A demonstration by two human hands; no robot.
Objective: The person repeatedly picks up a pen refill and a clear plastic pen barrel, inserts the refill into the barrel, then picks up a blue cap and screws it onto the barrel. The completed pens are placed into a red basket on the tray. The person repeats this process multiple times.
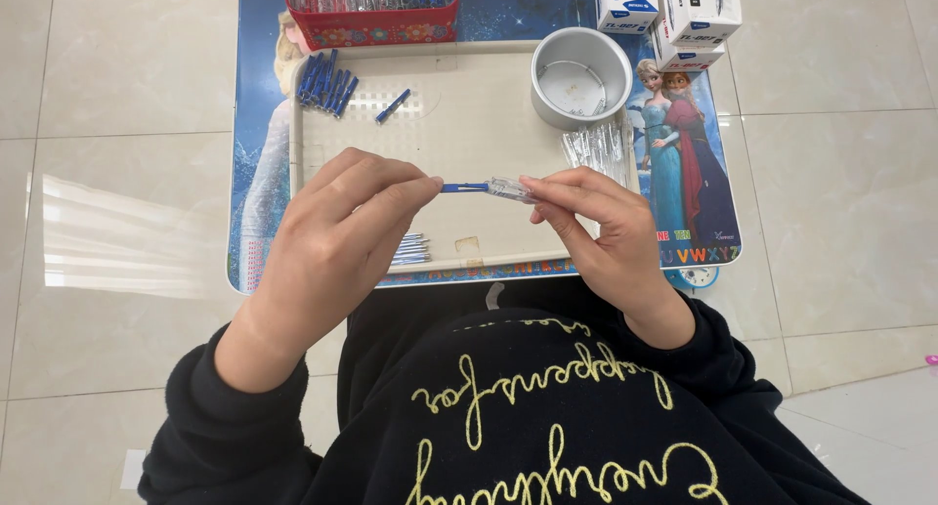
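Floor (pixel 127 85): pale glossy tile, grey grout lines, a bright patch of light at left; nothing more of the room in view.

Lap table (pixel 256 173): low, blue, printed with cartoon figures, set on the floor ahead of a seated person in a black embroidered sweatshirt.

Tray (pixel 459 124): cream, rectangular, filling most of the table top.

Red tin (pixel 371 21): at the table's far edge, packed with pens.

White boxes (pixel 684 12): stacked at the far right corner of the table.

Metal cup (pixel 579 75): round, at the tray's far right corner, almost empty.

Left hand (pixel 347 222): over the tray's near edge, fingertips pinched on the blue refill (pixel 463 187).

Right hand (pixel 596 227): over the near right part of the tray, thumb and fingers closed on the clear barrel (pixel 508 188); refill and barrel meeting end to end, held level between both hands above the tray.

Clear barrels (pixel 596 146): loose bundle by the tray's right edge.

Blue caps (pixel 327 80): heap at the tray's far left corner, one stray just beside.

Refills (pixel 410 249): small bundle at the tray's near edge, partly hidden by the left hand.

Risk, as judged: thin refill liable to bend or miss the barrel mouth if held off line; dropped part liable to roll off the near edge into the lap; wrist brushing loose refills likely to scatter them.
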